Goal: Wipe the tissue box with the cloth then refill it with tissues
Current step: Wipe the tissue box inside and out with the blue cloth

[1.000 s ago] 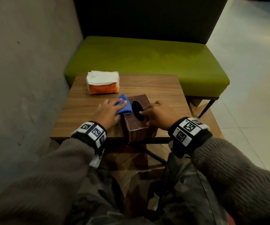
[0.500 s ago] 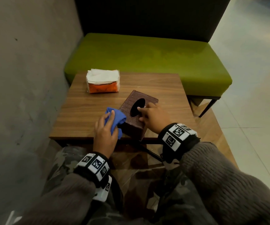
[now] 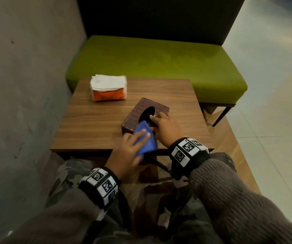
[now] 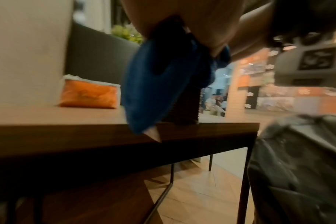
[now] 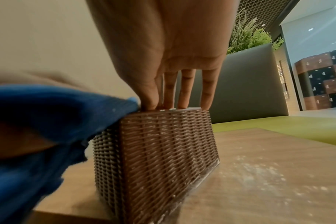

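Near the front edge of the wooden table (image 3: 92,120), towards its right half, a brown woven tissue box (image 3: 138,110) is set at an angle to the table's edges, its oval opening turned upward. The box is steadied by the right hand (image 3: 166,127), whose straight fingers (image 5: 186,91) are pressed down on the top rim at the near end, close together, with a fingertip at the edge of the opening. A blue cloth (image 3: 145,138) is held against the near corner of the box by the left hand (image 3: 127,152); the fingers are laid nearly flat over the cloth, and the cloth is seen draped from the box's top edge down its near side, hanging past the front edge of the table. Whether the thumb is tucked under the cloth cannot be told, the left wrist view being blurred. At the back left corner of the table, well apart from the box, an orange pack of white tissues (image 3: 108,88) is lying with its top open. Pale dust is scattered on the table surface to the right of the box and is caught in the weave of its side. Beyond the back edge of the table a green bench seat (image 3: 159,57) is placed against a dark backrest.
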